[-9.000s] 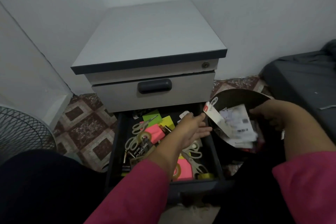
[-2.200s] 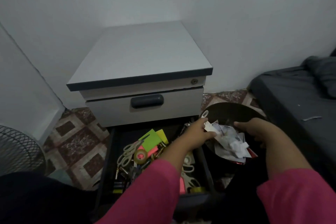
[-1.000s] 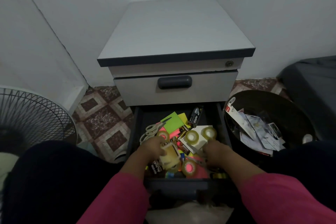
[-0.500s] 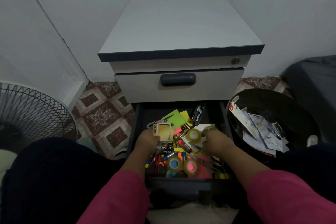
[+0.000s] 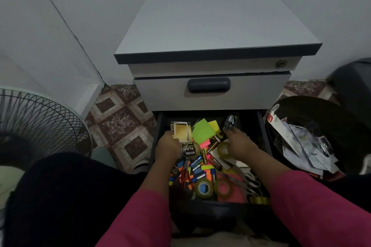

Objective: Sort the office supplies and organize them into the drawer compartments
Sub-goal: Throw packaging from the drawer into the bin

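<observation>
The bottom drawer of a grey cabinet stands pulled out, full of mixed supplies. My left hand holds a battery blister pack upright at the drawer's left side. My right hand reaches into the back right, fingertips at a black stapler box; I cannot tell whether it grips it. Green sticky notes, loose batteries, tape rolls, orange-handled pliers and scissors lie jumbled between my arms.
A black round bin with torn packaging stands right of the drawer. A floor fan sits at the left on the patterned tile floor. The upper drawer is closed. My dark-clad knees frame the drawer.
My left hand lifted the battery pack and carried it to the drawer's back left. My right hand left the tape roll and moved back toward the stapler box. Earlier both hands were at the bin.
</observation>
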Available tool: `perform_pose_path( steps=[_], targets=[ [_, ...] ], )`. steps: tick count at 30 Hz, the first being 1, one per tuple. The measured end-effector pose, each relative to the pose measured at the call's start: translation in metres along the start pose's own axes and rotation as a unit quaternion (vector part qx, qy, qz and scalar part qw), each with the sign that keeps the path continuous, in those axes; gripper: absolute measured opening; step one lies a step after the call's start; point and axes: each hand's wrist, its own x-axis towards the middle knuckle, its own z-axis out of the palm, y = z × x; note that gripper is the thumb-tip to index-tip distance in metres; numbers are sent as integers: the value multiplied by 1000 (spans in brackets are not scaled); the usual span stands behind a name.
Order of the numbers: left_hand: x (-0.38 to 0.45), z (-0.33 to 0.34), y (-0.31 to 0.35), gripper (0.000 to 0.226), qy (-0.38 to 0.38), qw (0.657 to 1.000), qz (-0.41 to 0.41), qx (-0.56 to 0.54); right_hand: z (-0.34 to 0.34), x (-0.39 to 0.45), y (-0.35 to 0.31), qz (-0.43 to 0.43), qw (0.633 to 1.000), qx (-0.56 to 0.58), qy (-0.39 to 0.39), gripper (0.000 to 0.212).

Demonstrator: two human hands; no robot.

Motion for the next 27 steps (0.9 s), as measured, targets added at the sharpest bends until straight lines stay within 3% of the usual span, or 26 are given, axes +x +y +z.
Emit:
perform_pose_path(
  steps=[10, 15, 20, 27],
  targets=[
    [10, 12, -3, 5, 10, 998, 31, -55, -15, 23, 2, -27, 989, -127, -72, 70],
    [11, 12, -3, 15, 3, 996, 37, -82, -11, 21, 3, -2, 982, -189, -23, 43],
    [14, 7, -5, 19, 16, 993, 51, -101, -1, 18, 7, 56, 990, -131, -5, 38],
    [7, 0, 1, 35, 21, 977, 1, -210, -15, 11, 9, 25, 998, 11, 52, 30]
  ],
)
